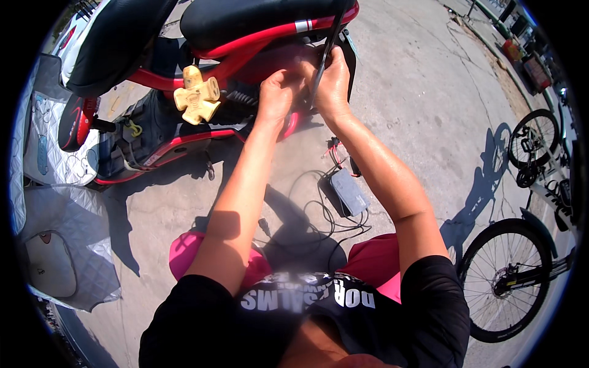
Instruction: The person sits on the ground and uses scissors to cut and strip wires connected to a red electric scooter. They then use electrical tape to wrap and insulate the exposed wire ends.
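Observation:
Both my hands are at the rear underside of a red and black scooter (270,46), below its seat. My left hand (276,92) is closed with bent fingers near the red frame, its fingertips lost in a hazy smear. Beside it, my right hand (333,83) has curled fingers next to a thin black strip (319,76) that slants down across them. What either hand grips is hidden. On the ground below my right forearm lies a grey box-shaped charger (350,191) with looped black cables, and red and black leads (334,152) lie beyond it.
A yellow cross-shaped block with stubby arms (196,97) is at the scooter's middle. A quilted silver cover (80,239) hangs at the left. Bicycle wheels (506,279) stand at the right, on concrete. A loose plug (264,227) lies near my knees.

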`<state>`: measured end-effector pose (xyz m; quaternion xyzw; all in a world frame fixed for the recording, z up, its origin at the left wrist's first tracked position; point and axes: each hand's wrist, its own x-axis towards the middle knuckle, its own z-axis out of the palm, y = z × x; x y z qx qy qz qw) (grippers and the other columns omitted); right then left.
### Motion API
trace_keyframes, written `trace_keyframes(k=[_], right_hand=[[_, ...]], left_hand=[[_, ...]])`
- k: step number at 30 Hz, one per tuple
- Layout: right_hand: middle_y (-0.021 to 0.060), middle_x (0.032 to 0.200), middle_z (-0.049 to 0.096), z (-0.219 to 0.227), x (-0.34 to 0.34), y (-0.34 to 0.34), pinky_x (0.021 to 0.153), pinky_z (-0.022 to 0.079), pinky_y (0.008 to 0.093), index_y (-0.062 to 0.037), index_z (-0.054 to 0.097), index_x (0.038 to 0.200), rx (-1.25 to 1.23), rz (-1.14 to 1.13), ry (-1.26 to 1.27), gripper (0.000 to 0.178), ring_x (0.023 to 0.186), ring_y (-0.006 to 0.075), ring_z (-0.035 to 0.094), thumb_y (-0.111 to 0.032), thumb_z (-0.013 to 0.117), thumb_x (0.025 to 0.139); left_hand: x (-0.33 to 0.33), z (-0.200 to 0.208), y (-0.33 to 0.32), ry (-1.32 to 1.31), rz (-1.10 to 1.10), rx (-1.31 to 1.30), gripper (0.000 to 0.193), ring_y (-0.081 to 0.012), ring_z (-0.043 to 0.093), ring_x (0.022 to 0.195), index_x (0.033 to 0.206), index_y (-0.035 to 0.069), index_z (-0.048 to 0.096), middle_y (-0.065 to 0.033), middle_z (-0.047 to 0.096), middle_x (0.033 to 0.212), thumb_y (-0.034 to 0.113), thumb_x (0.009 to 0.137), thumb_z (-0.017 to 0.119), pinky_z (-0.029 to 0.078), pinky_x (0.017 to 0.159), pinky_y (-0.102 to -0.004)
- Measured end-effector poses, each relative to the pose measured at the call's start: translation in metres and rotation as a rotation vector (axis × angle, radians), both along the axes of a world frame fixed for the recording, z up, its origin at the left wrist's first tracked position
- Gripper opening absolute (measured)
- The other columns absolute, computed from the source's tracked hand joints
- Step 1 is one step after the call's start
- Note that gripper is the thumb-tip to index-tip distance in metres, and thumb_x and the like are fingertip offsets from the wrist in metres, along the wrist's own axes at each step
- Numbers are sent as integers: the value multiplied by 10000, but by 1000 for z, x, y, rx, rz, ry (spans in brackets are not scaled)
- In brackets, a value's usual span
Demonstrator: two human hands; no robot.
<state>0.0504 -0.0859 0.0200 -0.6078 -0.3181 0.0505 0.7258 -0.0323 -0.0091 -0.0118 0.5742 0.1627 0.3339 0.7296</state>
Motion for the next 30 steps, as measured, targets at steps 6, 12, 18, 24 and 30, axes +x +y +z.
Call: trace_keyframes(k=[6, 12, 18, 24, 30], right_hand=[[24, 729, 563, -4, 24, -30, 527, 434, 235, -10, 519, 991, 23, 302, 200, 326, 595, 90, 541, -102, 746, 776], [28, 780, 543, -10, 61, -63, 548, 394, 245, -4, 547, 963, 66, 665, 515, 246, 627, 100, 482, -68, 718, 798], [25, 764, 541, -11, 78, -81, 532, 372, 242, -10, 523, 1039, -4, 625, 444, 328, 614, 88, 463, -82, 742, 805], [6, 722, 561, -8, 78, -95, 504, 405, 239, -7, 549, 1035, 88, 339, 187, 332, 604, 69, 507, -180, 729, 816], [105, 769, 529, -44, 76, -98, 660, 444, 356, -24, 500, 1120, -305, -38, -397, 532, 700, 225, 518, -441, 687, 848]], left_hand=[[3, -3, 1, 28, 346, 535, 173, -163, 636, 905, 1003, 12, 649, -76, 661, 1025, -40, 847, 595, 505, 793, -288], [21, 33, -23, -101, 234, 1390, 323, -302, 585, 1076, 1050, 45, 674, -113, 645, 1098, -61, 752, 606, 490, 884, -375], [37, 49, -12, -38, 29, 1460, 208, -253, 609, 816, 898, 25, 675, -88, 634, 847, -75, 722, 630, 506, 741, -328], [43, 65, -20, 91, 12, 876, 101, -80, 571, 773, 895, -28, 670, -16, 634, 803, 68, 863, 670, 460, 698, -229], [52, 67, -25, 50, -12, 518, 106, -45, 465, 690, 967, -26, 609, 18, 535, 757, 60, 916, 575, 385, 641, -194]])
